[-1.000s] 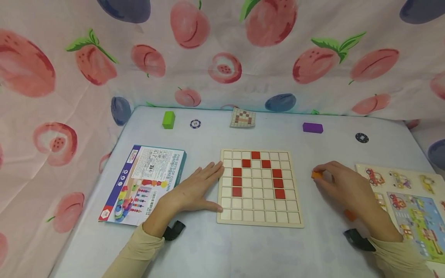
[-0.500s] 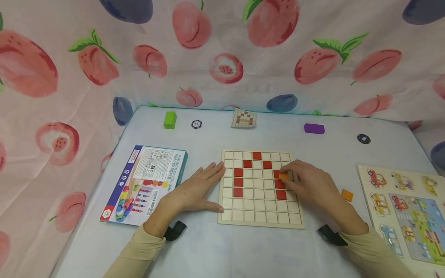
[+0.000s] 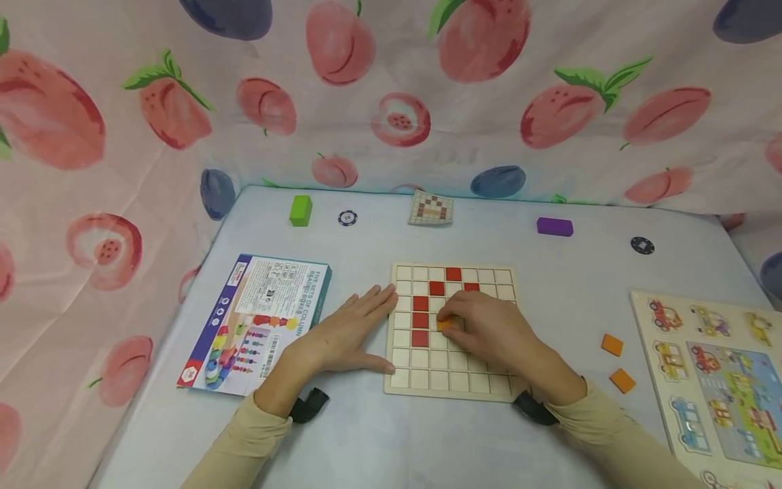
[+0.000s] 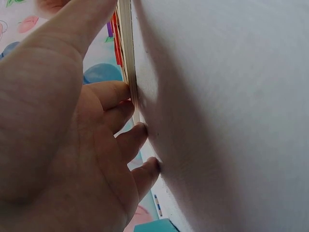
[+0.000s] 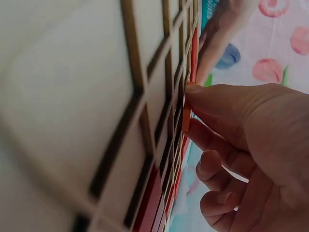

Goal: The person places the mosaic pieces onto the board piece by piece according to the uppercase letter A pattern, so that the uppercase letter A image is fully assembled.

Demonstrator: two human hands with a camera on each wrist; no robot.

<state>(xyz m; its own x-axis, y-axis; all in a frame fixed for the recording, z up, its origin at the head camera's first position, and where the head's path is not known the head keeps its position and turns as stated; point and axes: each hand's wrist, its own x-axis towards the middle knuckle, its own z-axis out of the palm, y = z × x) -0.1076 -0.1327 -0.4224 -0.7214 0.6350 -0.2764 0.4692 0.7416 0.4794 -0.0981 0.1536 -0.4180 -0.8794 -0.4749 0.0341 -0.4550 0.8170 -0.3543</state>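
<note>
A wooden grid board (image 3: 449, 394) lies mid-table, with red square tiles (image 3: 420, 320) set in some of its cells. My right hand (image 3: 495, 329) pinches an orange square tile (image 3: 444, 324) between thumb and index finger, right at the grid just right of the left red column. In the right wrist view the orange tile (image 5: 186, 116) stands edge-on close to the board. The right-hand red tiles are hidden under this hand. My left hand (image 3: 342, 336) rests at the board's left edge, fingers straight and thumb spread; in the left wrist view its fingertips (image 4: 140, 128) touch that edge.
Two orange tiles (image 3: 622, 381) lie right of the board, near a vehicle picture puzzle (image 3: 666, 407). A box (image 3: 263, 319) is at left. Along the back are a green block (image 3: 301, 211), a pattern card (image 3: 431, 208), a purple block (image 3: 554, 227) and two chips (image 3: 642, 245).
My right hand has carried the orange tile leftward from beside the board, across the right red column, to a cell near the left red column. My left hand stays put.
</note>
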